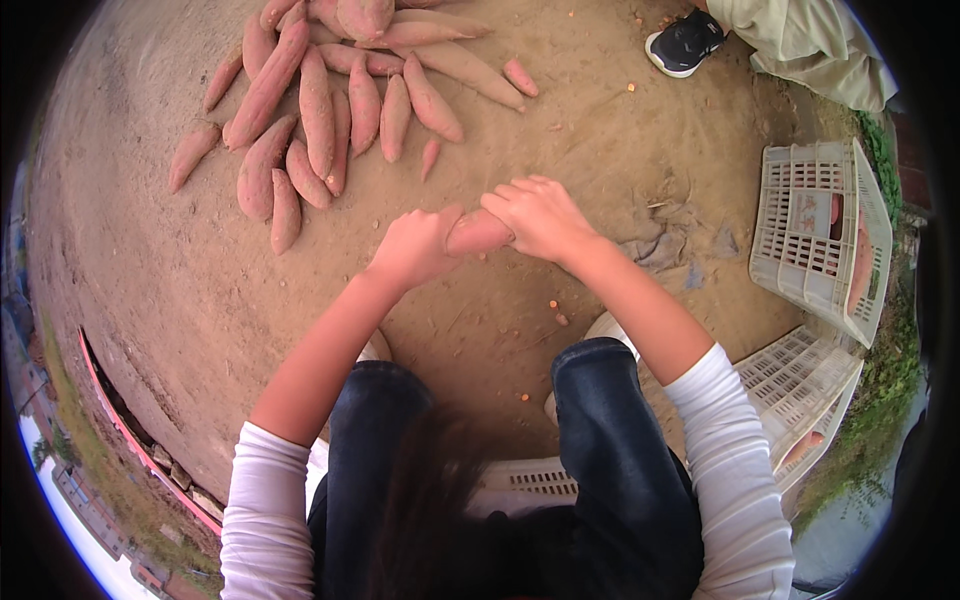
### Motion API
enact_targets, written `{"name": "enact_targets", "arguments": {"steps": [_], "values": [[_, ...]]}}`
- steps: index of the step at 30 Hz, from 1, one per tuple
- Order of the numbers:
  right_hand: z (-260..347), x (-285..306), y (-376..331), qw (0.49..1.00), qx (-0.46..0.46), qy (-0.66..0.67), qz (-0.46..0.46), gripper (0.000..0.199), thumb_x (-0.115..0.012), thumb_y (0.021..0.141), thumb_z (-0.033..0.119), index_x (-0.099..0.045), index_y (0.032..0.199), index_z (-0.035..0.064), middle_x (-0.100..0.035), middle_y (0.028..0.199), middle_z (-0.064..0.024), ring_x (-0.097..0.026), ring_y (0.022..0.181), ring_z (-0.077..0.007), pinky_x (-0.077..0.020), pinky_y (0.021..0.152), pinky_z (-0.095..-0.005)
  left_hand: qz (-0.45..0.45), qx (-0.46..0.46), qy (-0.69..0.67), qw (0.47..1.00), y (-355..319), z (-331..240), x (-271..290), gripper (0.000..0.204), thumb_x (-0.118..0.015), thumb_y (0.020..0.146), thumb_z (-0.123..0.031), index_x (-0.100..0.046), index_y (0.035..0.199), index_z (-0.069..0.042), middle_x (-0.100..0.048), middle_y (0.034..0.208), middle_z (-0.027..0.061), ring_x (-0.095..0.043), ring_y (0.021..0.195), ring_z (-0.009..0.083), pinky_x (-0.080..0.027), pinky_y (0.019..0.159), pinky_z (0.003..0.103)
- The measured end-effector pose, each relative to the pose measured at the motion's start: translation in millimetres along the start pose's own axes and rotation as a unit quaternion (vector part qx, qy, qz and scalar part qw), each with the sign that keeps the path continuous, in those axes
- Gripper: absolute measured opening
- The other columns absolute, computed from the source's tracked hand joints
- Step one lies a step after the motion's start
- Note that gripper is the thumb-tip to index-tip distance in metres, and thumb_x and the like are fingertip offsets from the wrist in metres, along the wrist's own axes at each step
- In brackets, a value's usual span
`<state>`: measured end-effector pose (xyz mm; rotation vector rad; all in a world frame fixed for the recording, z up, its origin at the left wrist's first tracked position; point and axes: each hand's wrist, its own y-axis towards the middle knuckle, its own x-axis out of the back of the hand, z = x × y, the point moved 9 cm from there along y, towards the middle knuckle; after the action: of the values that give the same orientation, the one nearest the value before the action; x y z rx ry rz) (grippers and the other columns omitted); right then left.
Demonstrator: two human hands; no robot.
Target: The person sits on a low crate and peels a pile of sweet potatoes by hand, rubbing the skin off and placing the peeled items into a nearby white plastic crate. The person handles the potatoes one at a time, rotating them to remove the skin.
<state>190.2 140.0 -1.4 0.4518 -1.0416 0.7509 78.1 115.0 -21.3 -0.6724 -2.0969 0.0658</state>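
Note:
Between my two hands is a reddish-pink sweet potato [479, 233], held up over the dirt ground in front of my knees. My left hand [418, 244] is closed around its left end, and my right hand [538, 217] grips the right end. Only the middle of the root shows; the fingers hide the rest. Beyond my left hand lies a heap of sweet potatoes [318, 115], long and thick ones piled loosely. A small thin sweet potato [430, 159] lies apart at the heap's near edge, and another short one [520, 77] rests farther back.
At the right stand two pale plastic crates [800, 235] [790, 375] with some sweet potatoes inside. Another slatted crate [540, 478] shows between my legs. A person's dark shoe [687, 44] is at the far right. Small orange bits [553, 304] and a grey rag [660, 238] lie on the ground.

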Motion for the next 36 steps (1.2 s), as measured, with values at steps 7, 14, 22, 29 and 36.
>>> {"name": "enact_targets", "arguments": {"steps": [7, 14, 22, 29, 36], "values": [[41, 36, -3, 0.934, 0.236, -0.170, -0.206, 0.011, -0.066, 0.070, 0.015, -0.059, 0.079, 0.0162, -0.059, 0.078, 0.0011, -0.059, 0.078, -0.0188, -0.0494, 0.080, -0.0352, 0.404, 0.177, -0.424, 0.791, -24, -6, -54, 0.022, -0.075, 0.074, -0.024, -0.063, 0.072, -0.006, -0.063, 0.065, 0.0040, -0.059, 0.057, 0.0132, -0.046, 0.054, 0.027], [29, -51, 24, 0.967, -0.007, -0.046, 0.251, 0.026, -0.074, 0.068, 0.017, -0.066, 0.091, 0.0066, -0.069, 0.081, -0.0092, -0.068, 0.080, -0.0273, -0.0547, 0.078, -0.0388, 0.095, 0.115, 0.099, 0.984, -4, 4, -32, 0.016, -0.068, 0.078, -0.017, -0.055, 0.076, -0.007, -0.067, 0.066, 0.0101, -0.067, 0.060, 0.0268, -0.052, 0.054, 0.035], [-18, -69, -31, 0.675, -0.265, 0.525, 0.444, 0.041, -0.077, 0.074, 0.021, -0.062, 0.106, 0.0004, -0.070, 0.085, -0.0089, -0.066, 0.071, -0.0145, -0.0533, 0.061, -0.0300, -0.061, -0.050, 0.269, 0.960, 0, -12, -3, 0.019, -0.064, 0.080, -0.011, -0.051, 0.093, -0.009, -0.065, 0.072, 0.0086, -0.069, 0.068, 0.0265, -0.053, 0.056, 0.038], [-22, -29, -23, 0.867, -0.217, 0.402, 0.199, 0.056, -0.078, 0.070, 0.016, -0.053, 0.119, 0.0052, -0.066, 0.091, -0.0100, -0.067, 0.075, -0.0203, -0.0523, 0.061, -0.0325, -0.073, 0.067, 0.169, 0.981, 6, 5, 14, 0.025, -0.068, 0.075, -0.007, -0.054, 0.094, -0.007, -0.068, 0.079, 0.0112, -0.068, 0.075, 0.0338, -0.055, 0.063, 0.042], [27, 29, -10, 0.995, 0.052, -0.090, -0.013, 0.048, -0.073, 0.066, 0.010, -0.060, 0.112, 0.0101, -0.066, 0.099, -0.0049, -0.067, 0.087, -0.0226, -0.0526, 0.067, -0.0340, 0.128, 0.024, -0.092, 0.987, 12, -4, 7, 0.021, -0.072, 0.071, -0.014, -0.060, 0.085, -0.004, -0.066, 0.070, 0.0116, -0.067, 0.070, 0.0284, -0.053, 0.063, 0.038]]}}
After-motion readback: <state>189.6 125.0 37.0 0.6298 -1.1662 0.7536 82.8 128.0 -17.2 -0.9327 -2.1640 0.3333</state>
